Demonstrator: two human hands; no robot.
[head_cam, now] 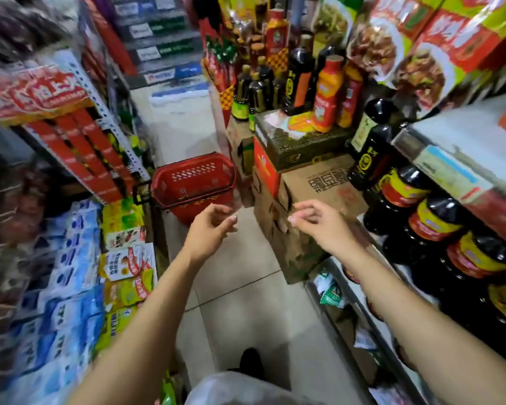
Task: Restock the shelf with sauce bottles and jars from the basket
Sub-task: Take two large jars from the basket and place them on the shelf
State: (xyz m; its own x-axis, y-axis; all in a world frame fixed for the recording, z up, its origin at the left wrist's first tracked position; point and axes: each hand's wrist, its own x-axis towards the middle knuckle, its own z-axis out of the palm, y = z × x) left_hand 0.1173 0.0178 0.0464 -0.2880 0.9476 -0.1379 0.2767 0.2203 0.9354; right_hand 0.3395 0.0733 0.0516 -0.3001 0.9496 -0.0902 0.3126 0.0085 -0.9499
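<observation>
Down the narrow aisle, a strip of pale tiled floor (pixel 240 293) lies open between the left racks (pixel 79 147) and the grey metal shelf (pixel 438 168) on the right. A row of dark, red-labelled sauce bottles (pixel 433 220) stands beneath the shelf's front edge. Stacked brown cardboard boxes (pixel 319 185) jut in at its far end. Just beside them stands the red slatted plastic basket (pixel 193 182). The left hand (pixel 214 226) and right hand (pixel 319 220) hover apart, fingers loosely curled, holding nothing.
</observation>
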